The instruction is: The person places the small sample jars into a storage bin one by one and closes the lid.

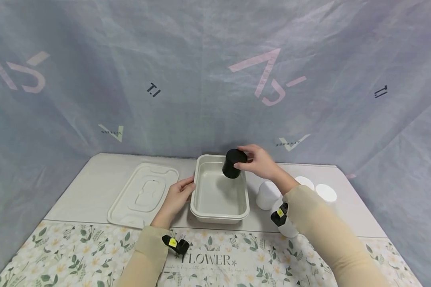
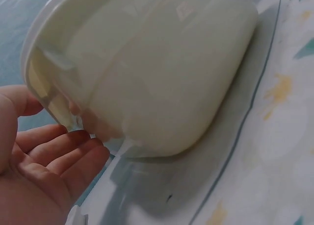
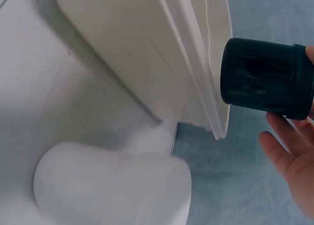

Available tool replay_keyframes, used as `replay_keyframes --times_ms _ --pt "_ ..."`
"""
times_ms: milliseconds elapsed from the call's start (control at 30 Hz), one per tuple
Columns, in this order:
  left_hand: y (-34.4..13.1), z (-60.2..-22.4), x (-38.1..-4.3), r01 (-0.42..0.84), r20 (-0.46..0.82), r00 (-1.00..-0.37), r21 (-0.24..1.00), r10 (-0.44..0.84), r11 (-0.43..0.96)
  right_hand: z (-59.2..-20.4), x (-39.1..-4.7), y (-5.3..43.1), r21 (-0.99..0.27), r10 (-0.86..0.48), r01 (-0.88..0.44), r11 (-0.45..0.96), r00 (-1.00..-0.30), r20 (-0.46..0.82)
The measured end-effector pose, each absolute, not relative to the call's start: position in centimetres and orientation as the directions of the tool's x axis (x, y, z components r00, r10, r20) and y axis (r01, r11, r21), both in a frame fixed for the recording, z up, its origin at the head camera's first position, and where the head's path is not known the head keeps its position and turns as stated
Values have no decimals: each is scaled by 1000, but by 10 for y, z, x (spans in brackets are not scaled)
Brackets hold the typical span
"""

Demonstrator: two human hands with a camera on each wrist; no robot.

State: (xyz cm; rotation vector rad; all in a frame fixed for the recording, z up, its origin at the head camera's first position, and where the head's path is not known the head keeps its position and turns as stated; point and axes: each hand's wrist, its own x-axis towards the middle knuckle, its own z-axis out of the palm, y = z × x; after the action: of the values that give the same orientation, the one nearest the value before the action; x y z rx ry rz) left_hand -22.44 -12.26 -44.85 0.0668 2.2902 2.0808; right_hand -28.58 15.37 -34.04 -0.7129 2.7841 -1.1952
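Observation:
In the head view my right hand (image 1: 261,161) holds a black cylindrical canister (image 1: 231,169) up at the far right corner of a pale plastic bin (image 1: 220,199), tilted. The right wrist view shows the canister (image 3: 265,78) beside the bin's rim, its ridged end toward the fingers. My left hand (image 1: 177,198) touches the bin's left side. In the left wrist view its fingers (image 2: 81,159) lie nearly straight against the outer wall below the rim. The bin's bare inner floor shows in the head view.
Left of the bin lies a pale molded lid (image 1: 149,195). White cylindrical containers (image 1: 267,195) stand at its right, partly hidden by my right forearm. Beyond them is a white round piece (image 1: 326,193). A grey printed curtain (image 1: 201,79) hangs behind the table with its floral cloth (image 1: 93,255).

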Motion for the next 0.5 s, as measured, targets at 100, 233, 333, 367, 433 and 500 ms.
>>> replay_keyframes --times_ms 100,233,333,367,433,500 --pt "-121 -449 -224 -1 -7 -998 995 66 97 -344 -287 147 -683 -432 -404 609 -891 141" --pt "-119 -448 -223 -1 -8 -998 994 66 106 -349 -288 139 -663 -448 -413 624 -885 130" --pt "-118 -447 -223 -6 -13 -998 994 61 111 -352 -289 131 -652 -466 -421 630 -877 116" --pt "-118 -447 -222 -12 -19 -998 994 60 111 -353 -290 129 -646 -471 -421 637 -875 106" --pt "-118 -447 -222 -15 -22 -998 994 61 111 -356 -291 124 -636 -483 -424 645 -871 90" --pt "-119 -447 -222 -14 -20 -998 994 62 104 -358 -292 118 -630 -493 -423 651 -867 73"
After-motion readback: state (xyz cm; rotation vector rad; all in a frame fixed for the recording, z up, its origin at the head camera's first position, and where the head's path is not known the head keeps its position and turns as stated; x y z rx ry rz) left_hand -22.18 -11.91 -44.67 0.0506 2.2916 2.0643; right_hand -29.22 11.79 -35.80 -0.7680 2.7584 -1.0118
